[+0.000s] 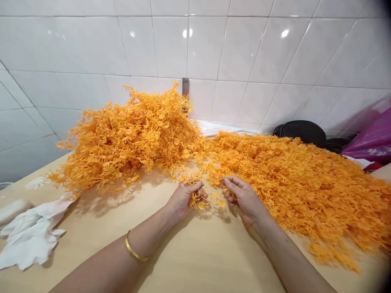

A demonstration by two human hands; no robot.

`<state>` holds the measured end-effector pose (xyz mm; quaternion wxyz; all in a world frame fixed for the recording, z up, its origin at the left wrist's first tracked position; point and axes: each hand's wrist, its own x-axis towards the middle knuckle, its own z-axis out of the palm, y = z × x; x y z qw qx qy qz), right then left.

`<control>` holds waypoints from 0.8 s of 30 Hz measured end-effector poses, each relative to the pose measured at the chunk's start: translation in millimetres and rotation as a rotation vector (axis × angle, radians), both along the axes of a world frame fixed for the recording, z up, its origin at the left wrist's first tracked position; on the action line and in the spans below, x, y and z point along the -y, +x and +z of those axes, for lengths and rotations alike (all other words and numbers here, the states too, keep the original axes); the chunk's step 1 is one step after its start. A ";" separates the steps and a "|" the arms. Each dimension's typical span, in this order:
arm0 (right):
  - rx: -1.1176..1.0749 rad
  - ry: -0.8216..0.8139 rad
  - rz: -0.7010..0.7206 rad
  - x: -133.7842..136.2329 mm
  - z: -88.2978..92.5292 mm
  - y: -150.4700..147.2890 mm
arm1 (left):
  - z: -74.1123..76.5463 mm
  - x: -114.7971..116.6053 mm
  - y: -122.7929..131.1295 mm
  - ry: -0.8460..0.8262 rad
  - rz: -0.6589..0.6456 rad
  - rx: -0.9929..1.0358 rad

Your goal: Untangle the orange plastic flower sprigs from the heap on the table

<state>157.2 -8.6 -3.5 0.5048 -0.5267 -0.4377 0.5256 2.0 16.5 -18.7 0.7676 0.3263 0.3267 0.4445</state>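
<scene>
So the person's forearms come in from the bottom of the frame, over a pale wood table [189,264]. There's a gold bangle [132,249] on the left wrist. Lower left of the frame has a crumpled white cloth [32,234], with a rounded white thing [14,211] just beside it, no clue what that one is.

Both hands are around the middle of the frame, a bit apart. The left hand [185,200] has its fingers curled around an orange sprig [200,202], and the loose end pokes out toward the other side. The right hand [242,199] has thumb and forefinger pinched together near that end — can't really tell whether it's gripping anything, though.

Past the hands, a tall fluffy orange heap [131,142] sits left of center, and a lower, wider orange spread [293,175] fills the right side. Behind that spread there's a black case [301,133], plus a purple bag [371,134] at the right edge. At the back — white tiles [244,49] across the top, with a metal strip [185,87] upright near center.
</scene>
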 end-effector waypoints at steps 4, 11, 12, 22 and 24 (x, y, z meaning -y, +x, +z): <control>0.183 -0.028 0.218 4.5 1.5 -1.1 | -1.3 0.7 0.6 0.025 0.006 -0.017; 0.247 0.108 0.216 3.0 -9.0 -10.8 | -3.6 1.7 1.3 0.027 -0.043 0.011; 0.237 0.130 0.175 1.6 -12.2 -12.4 | -3.4 1.8 1.4 0.010 -0.048 0.007; 0.065 0.116 -0.391 -9.1 2.4 17.5 | -3.7 0.6 -1.9 -0.070 0.006 0.066; 0.141 0.129 -0.238 -5.2 7.1 16.7 | -5.1 -2.0 -2.9 -0.059 0.033 0.072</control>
